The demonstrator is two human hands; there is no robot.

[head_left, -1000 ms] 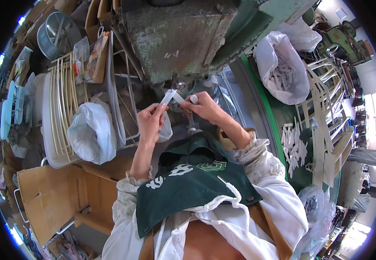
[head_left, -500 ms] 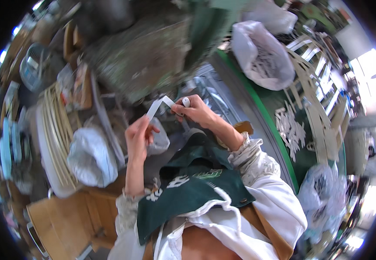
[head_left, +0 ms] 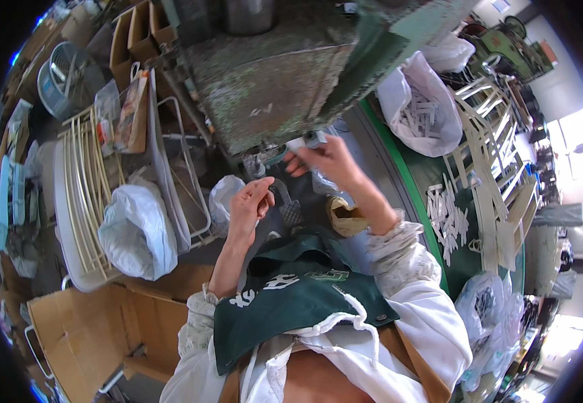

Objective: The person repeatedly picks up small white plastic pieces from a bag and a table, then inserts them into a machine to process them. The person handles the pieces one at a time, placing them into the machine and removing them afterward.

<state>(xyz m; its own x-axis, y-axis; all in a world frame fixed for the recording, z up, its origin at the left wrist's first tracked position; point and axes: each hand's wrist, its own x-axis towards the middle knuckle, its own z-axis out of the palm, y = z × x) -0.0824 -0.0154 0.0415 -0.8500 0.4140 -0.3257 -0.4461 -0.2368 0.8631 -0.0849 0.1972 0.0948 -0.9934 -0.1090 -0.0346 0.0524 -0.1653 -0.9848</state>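
My left hand (head_left: 251,205) hangs below the machine with curled fingers, thumb and forefinger close together. Whatever is between them, if anything, is hidden. To its right, my right hand (head_left: 328,161) reaches up under the machine's front edge, its fingertips smeared by motion. A small grey cylinder-shaped tool (head_left: 315,139) sticks out at the top of this hand, seemingly held in it. Just beside the fingers shows a white flat strip (head_left: 296,144); whether they touch it I cannot tell. Above both hands stands a worn green metal machine (head_left: 264,87).
On the right, a green-edged table (head_left: 409,171) bears a white bag (head_left: 432,127) of pieces, a pile of white strips (head_left: 446,218) and pale frames (head_left: 493,195). At left are a light-blue bag (head_left: 140,232), long cream strips (head_left: 83,195) and an open cardboard box (head_left: 90,329).
The white strip both hands held is gone from my left hand, which has moved slightly right and down. My right hand has moved right, up against the machine. The view has shifted.
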